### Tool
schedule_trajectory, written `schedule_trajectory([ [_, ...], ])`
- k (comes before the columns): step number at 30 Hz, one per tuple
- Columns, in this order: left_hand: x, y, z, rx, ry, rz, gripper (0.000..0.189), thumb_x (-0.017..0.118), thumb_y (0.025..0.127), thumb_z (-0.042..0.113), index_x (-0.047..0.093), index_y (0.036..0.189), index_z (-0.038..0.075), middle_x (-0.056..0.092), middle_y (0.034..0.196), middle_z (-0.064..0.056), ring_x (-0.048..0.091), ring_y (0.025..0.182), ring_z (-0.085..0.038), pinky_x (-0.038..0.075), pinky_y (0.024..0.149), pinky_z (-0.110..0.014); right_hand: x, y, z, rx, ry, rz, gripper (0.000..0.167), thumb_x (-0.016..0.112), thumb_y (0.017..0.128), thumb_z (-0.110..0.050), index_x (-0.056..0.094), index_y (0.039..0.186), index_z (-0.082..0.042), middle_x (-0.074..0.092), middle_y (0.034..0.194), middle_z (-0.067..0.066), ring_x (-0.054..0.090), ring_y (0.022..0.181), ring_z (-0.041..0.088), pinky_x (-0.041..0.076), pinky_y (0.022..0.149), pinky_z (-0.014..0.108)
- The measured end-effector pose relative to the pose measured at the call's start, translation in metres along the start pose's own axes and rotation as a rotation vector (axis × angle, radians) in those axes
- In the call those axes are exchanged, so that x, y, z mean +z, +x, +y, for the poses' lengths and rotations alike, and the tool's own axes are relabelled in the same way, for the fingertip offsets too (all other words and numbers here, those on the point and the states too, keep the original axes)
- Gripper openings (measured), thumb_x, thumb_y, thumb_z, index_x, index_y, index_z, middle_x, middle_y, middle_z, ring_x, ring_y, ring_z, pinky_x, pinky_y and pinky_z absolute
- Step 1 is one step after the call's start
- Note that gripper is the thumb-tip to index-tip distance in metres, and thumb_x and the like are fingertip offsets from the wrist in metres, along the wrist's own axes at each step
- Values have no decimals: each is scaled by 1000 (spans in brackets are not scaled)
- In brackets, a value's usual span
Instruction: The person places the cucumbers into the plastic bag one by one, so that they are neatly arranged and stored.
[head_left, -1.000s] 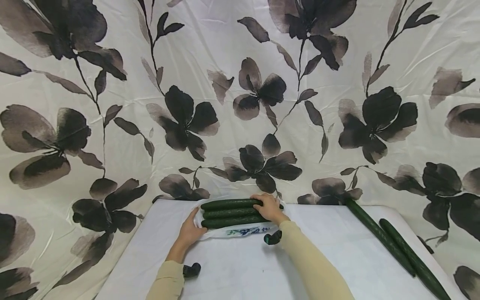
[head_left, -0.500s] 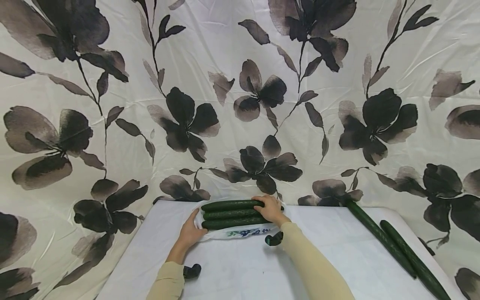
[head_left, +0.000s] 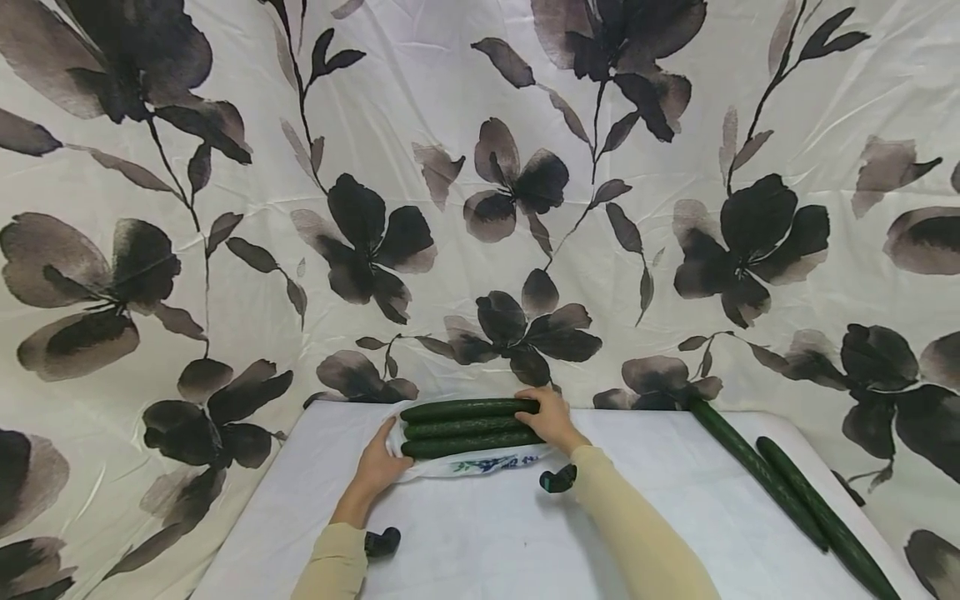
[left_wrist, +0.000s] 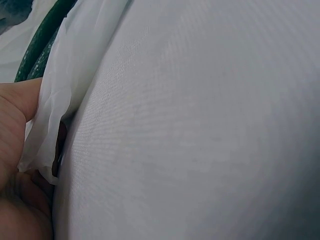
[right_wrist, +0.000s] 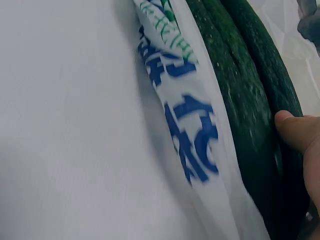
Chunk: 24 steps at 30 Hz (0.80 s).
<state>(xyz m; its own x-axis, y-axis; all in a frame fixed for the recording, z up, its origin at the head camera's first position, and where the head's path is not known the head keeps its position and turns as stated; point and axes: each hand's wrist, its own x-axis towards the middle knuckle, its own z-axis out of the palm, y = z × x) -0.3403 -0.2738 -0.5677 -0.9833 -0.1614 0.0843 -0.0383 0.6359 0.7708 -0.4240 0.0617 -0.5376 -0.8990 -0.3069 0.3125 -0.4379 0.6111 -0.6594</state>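
Note:
Three long dark green cucumbers [head_left: 465, 428] lie side by side on an opened white plastic bag [head_left: 442, 468], which has blue and green print along its near side. My left hand [head_left: 378, 462] is at their left ends; in the left wrist view it holds the white bag edge [left_wrist: 52, 95] between thumb and fingers. At the right ends, my right hand [head_left: 551, 418] reaches over the cucumbers and hides their tips. The right wrist view has its thumb [right_wrist: 295, 130] pressing on one cucumber [right_wrist: 272, 80], beside the printed bag [right_wrist: 195, 120].
Two more cucumbers [head_left: 813, 508] lie at a slant near the right edge of the white-covered table [head_left: 487, 550]. A floral cloth [head_left: 517, 267] hangs behind the table. Black wrist devices [head_left: 558, 478] show at both wrists.
My right hand has shifted a little to the right along the cucumbers, now covering the ends that stuck out past it. The left hand and the bag stay in place.

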Motion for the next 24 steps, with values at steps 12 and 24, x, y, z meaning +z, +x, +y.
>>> schedule_trajectory([
  [12, -4, 0, -8, 0, 2, -9, 91, 70, 72, 8, 27, 152, 4, 39, 145, -28, 35, 133, -47, 32, 105, -59, -24, -13, 22, -19, 40, -14, 25, 74, 85, -13, 71, 110, -10, 66, 114, 7, 56, 115, 31, 43, 98, 48],
  [24, 1, 3, -3, -23, -4, -23, 93, 71, 72, 9, 25, 152, 5, 37, 147, -28, 33, 134, -48, 31, 105, -60, -74, -43, 43, -36, -49, -53, 22, 72, 86, -12, 72, 108, -6, 66, 112, 8, 57, 111, 32, 43, 96, 51],
])
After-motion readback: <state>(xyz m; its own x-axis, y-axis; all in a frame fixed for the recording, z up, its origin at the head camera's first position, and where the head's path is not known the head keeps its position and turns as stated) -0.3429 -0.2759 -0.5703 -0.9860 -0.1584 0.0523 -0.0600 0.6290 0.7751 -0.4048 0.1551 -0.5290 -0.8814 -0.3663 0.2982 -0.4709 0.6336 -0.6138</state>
